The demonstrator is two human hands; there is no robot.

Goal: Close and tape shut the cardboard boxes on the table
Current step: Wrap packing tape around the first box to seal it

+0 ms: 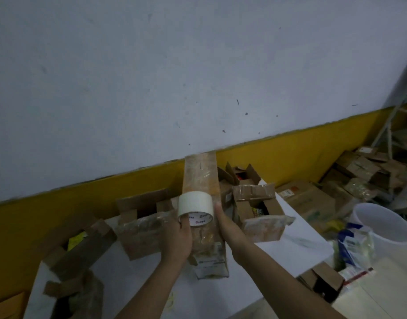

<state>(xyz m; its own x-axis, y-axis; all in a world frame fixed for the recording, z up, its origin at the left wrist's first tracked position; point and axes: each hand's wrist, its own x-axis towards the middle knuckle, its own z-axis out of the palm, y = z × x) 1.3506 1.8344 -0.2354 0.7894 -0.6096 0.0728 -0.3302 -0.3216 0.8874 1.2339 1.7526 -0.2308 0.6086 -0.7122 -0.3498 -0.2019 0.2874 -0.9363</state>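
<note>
The left hand, at lower centre of the frame, hooks a finger through the tape roll and holds it against the upright cardboard box at centre. The right hand presses straight fingers, held together, on the box's right side.

A scuffed pale wall with a yellow lower band backs the white table in dim light.
</note>
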